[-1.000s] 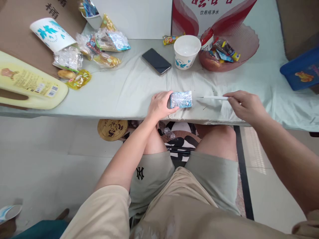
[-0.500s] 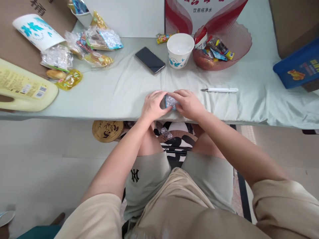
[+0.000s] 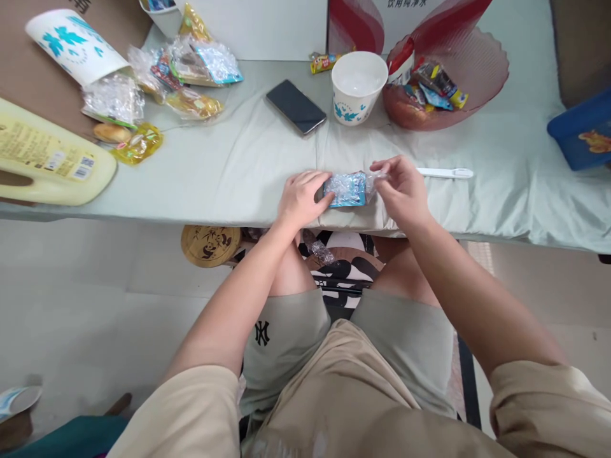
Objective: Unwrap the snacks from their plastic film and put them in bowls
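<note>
A small blue packet in clear plastic wrap [image 3: 347, 189] lies on the cloth near the table's front edge. My left hand [image 3: 303, 198] holds its left end, thumb in front and fingers behind. At the other end, my right hand [image 3: 401, 191] pinches the loose clear wrap [image 3: 374, 185], which sticks out to the right. Just behind my right hand lies a white pen-like tool [image 3: 446, 173], its left end hidden by the hand.
A phone [image 3: 296, 107], a paper cup [image 3: 359, 89] and a pink glass bowl [image 3: 482, 79] of snacks stand behind. Wrapped snacks [image 3: 193, 105], a tipped paper cup [image 3: 76, 48] and a yellow jug [image 3: 52, 159] are at left; a blue box [image 3: 582, 130] is at right.
My right hand has moved right, off the packet's top, drawing out the end of the clear wrap. More of the blue packet shows. The view has shifted slightly.
</note>
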Action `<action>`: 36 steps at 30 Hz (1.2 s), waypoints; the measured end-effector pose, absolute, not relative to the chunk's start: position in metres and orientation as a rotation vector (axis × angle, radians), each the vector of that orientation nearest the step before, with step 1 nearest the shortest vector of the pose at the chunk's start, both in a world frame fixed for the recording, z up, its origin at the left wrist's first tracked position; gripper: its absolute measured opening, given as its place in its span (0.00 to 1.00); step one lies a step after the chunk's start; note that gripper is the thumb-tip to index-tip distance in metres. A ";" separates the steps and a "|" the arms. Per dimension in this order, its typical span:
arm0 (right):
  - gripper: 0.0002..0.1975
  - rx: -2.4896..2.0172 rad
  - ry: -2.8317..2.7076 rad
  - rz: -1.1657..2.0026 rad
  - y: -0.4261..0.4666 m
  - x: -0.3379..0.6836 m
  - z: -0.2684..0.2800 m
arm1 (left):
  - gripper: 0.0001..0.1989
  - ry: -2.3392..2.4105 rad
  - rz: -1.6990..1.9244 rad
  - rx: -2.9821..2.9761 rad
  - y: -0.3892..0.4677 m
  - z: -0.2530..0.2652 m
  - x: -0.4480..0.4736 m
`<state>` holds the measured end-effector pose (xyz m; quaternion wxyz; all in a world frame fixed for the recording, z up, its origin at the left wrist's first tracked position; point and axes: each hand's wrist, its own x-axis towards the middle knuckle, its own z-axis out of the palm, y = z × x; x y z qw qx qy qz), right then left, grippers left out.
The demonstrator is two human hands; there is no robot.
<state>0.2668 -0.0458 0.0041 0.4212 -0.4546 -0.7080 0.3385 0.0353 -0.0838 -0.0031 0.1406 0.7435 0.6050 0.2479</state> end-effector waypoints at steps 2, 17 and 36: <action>0.11 -1.225 -1.678 0.736 -0.045 0.278 0.000 | 0.19 1.770 0.734 2.119 -0.083 -0.005 0.035; 0.15 -1.425 -2.017 0.515 -0.056 0.287 -0.020 | 0.07 1.521 0.907 1.779 -0.058 0.005 0.037; 0.14 -1.356 -1.813 0.480 -0.053 0.289 -0.025 | 0.15 1.510 0.676 1.993 -0.066 0.031 0.006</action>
